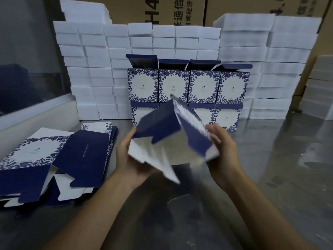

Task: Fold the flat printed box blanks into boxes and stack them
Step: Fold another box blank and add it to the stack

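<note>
Brown cartons behind read "H4" and "通信" (partly cropped).

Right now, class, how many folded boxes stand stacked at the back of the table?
8 folded boxes: four along the top row, four beneath. The blank in the hands partly hides the lower middle two; more may sit behind.

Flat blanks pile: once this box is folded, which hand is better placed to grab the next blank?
Probably the left hand. The pile of flat blanks lies on the table on its side; the right hand would have to cross over the box being folded.
</note>
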### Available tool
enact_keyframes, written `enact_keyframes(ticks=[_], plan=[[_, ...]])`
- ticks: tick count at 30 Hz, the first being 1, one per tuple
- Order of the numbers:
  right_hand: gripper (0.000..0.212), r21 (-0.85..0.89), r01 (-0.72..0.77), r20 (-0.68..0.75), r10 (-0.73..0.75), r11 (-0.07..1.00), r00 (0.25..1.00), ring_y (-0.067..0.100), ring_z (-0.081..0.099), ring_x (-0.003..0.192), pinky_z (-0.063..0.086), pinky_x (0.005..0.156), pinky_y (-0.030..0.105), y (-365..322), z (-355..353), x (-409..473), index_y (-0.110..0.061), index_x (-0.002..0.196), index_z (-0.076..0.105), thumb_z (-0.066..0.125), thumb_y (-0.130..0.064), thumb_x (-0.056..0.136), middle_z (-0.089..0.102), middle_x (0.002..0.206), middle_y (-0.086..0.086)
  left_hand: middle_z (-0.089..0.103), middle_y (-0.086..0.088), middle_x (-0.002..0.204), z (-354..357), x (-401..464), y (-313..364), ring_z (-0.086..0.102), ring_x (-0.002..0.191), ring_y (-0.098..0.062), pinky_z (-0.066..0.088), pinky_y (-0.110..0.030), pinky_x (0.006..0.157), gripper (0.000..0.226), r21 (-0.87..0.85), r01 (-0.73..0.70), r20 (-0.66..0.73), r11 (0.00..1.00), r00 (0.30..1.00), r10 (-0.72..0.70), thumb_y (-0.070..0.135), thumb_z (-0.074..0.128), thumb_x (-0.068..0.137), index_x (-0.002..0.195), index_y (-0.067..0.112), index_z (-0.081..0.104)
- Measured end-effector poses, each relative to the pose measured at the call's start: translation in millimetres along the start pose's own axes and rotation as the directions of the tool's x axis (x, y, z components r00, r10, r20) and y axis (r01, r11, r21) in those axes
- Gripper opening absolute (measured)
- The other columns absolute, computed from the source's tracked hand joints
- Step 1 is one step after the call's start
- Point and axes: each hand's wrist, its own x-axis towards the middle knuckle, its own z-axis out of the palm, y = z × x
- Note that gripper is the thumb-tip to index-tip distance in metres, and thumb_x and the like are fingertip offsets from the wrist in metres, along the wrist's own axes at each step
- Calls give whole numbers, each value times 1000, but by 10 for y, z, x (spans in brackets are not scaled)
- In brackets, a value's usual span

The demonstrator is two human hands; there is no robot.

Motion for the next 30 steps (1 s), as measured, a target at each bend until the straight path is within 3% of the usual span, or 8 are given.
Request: enact_keyframes(ticks=[2, 5, 10, 14, 17, 20, 24, 30], plan=[[20, 108, 29, 63, -36, 994, 997, 5, 67, 64, 55, 57, 24, 1, 29, -14, -24, 83, 75, 60, -37, 88, 71, 73, -10, 73, -12, 81, 60, -34, -24, 73, 71, -29, 59, -38, 56, 43, 22, 2, -9, 1000, 1000, -2, 39, 52, 95, 77, 11, 79], [37, -66, 90, 152, -79, 994, 985, 12, 68, 97, 59, 76, 32, 74, 89, -59, -25, 125, 62, 59, -44, 94, 72, 113, -6, 66, -15, 102, 105, -94, -29, 66, 85, -32, 57, -43, 65, 44, 78, 121, 85, 990, 988, -128, 43, 52, 94, 122, 10, 61], [85, -434, 245, 341, -94, 867, 935, 6, 36, 145, 32, 121, 41, 187, 116, -164, -27, 156, 31, 72, -39, 82, 41, 157, -10, 67, -17, 118, 207, -156, -21, 66, 106, -31, 55, -45, 87, 40, 196, 72, 11, 978, 997, -76, 35, 50, 98, 128, 10, 59], [60, -502, 183, 352, 6, 846, 936, -2, 55, 127, 49, 102, 21, 203, 125, -161, -28, 146, 50, 67, -37, 89, 62, 137, -13, 71, -11, 109, 244, -204, 8, 70, 95, -21, 60, -47, 76, 29, 490, -185, 10, 852, 978, 207, 27, 51, 98, 115, 10, 68], [29, -530, 209, 230, -97, 822, 968, 27, 65, 117, 53, 100, 51, 192, 106, -121, -13, 117, 72, 56, -32, 102, 73, 115, 8, 71, 1, 108, 239, -201, 16, 64, 106, -16, 49, -50, 100, 20, 628, -280, -70, 726, 909, 411, 20, 57, 94, 109, 23, 69], [52, -519, 174, 100, -143, 837, 985, 47, 61, 112, 53, 85, 51, 184, 62, -67, 8, 104, 68, 50, -40, 102, 68, 110, 30, 68, 3, 113, 257, -211, 40, 61, 111, -17, 47, -43, 101, 28, 593, -398, -51, 700, 849, 526, 19, 58, 93, 120, 20, 63], [63, -531, 240, 67, -242, 813, 968, 58, 56, 96, 45, 63, 49, 142, 35, -67, 21, 92, 57, 49, -41, 103, 60, 98, 42, 60, 22, 118, 251, -225, 32, 56, 112, 5, 45, -22, 95, 67, 577, -450, 70, 682, 859, 507, 60, 72, 65, 125, 35, 55], [42, -498, 259, 29, -283, 827, 959, 39, 72, 76, 57, 48, 41, 153, 5, -53, 2, 83, 73, 55, -30, 103, 72, 80, 24, 42, 32, 131, 182, -205, -3, 43, 114, 23, 40, -16, 94, 106, 643, -419, 209, 641, 902, 379, 57, 84, 44, 139, 45, 38]])
